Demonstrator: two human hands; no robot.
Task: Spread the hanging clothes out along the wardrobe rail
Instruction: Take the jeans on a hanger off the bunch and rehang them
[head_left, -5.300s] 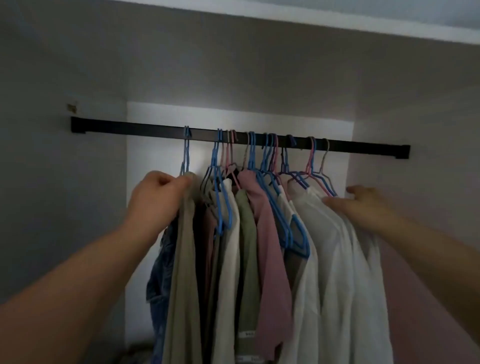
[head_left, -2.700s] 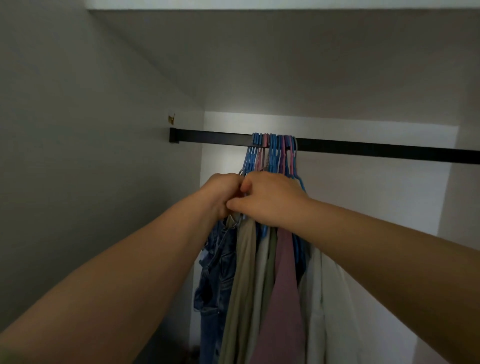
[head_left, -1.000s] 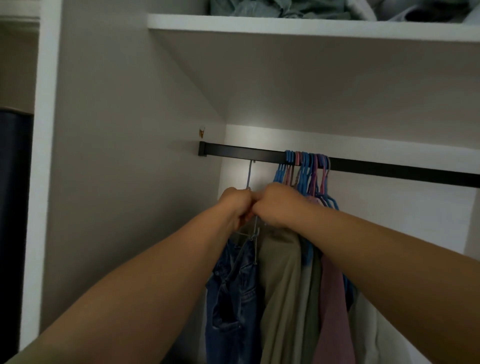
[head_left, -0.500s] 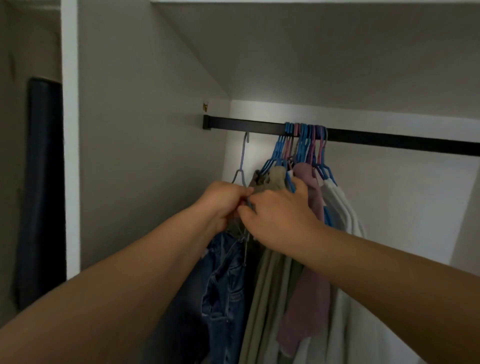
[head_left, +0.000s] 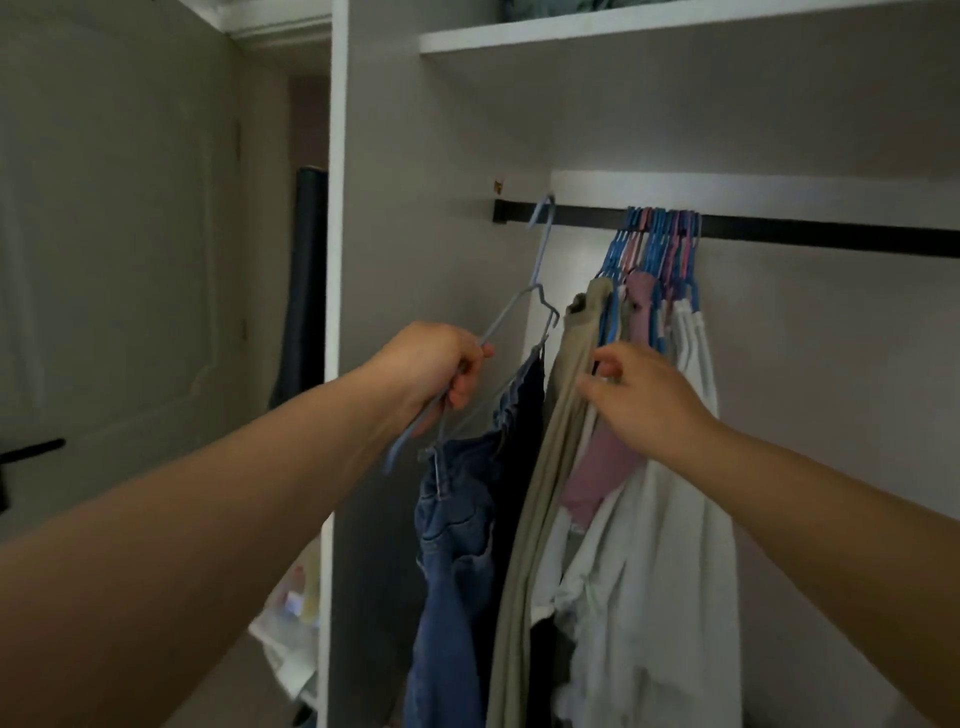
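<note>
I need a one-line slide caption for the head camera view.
Left hand pulls the jeans hanger aside on the rail; right hand reaches the bunched clothes.

left hand (head_left: 434, 371) grips blue hanger (head_left: 511, 317) with jeans (head_left: 462, 530), hook at black rail's (head_left: 831, 236) left end | right hand (head_left: 641, 397) touches khaki garment (head_left: 563, 415) (fingers loosely curled) | other hangers (head_left: 657, 244) bunched together | shelf (head_left: 675, 23) above
</note>
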